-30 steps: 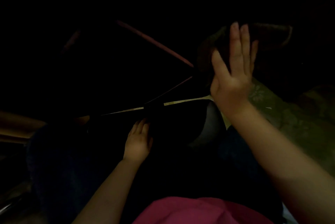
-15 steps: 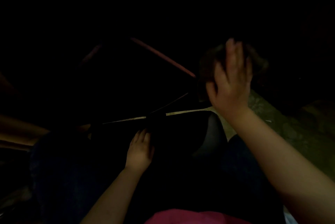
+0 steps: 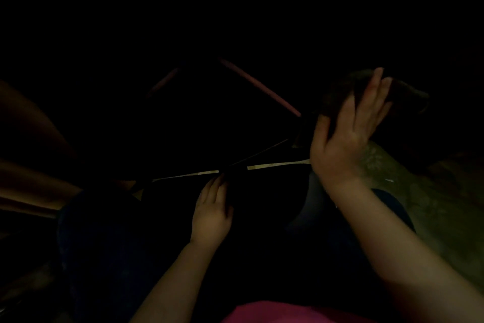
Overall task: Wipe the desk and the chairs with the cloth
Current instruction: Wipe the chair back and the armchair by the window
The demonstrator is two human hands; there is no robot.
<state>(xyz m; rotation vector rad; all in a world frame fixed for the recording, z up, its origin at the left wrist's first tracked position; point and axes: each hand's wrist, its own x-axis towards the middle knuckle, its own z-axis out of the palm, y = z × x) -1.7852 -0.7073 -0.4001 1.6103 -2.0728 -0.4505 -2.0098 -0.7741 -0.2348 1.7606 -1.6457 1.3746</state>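
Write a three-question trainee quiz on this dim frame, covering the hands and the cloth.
1. True or false: the left hand grips the cloth.
2. Multiple choice: the fingers of the right hand against the cloth are A) balled into a fist, B) fairly straight, C) out of view.
3. Fill in: the garment at the bottom edge of the picture is ___ in colour.

Key: 1 false, the left hand rests low on a dark surface, away from the cloth; 2 B; 3 pink.
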